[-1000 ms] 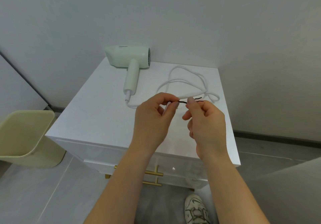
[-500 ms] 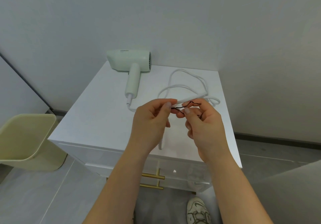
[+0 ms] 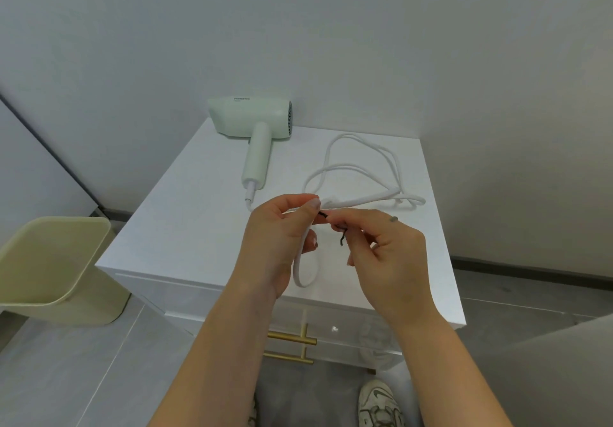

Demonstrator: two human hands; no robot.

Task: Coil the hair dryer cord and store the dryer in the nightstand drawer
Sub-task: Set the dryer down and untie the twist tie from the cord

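Walls (image 3: 331, 28): plain pale grey | floor (image 3: 66, 377): grey tile | baseboard (image 3: 530, 269): dark | bin (image 3: 56, 270): cream, left of white cabinet

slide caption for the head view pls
Both hands wrap a black twist tie around the hair dryer's white cord.

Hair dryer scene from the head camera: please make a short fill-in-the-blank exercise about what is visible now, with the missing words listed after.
1. The mint-green hair dryer lies on top of the white ____.
2. The left hand pinches the white cord, and a loop of it hangs ____ that hand.
3. The right hand holds a thin ____ twist tie.
4. On the floor left of the nightstand stands a pale yellow ____.

Missing words: nightstand; below; black; bin
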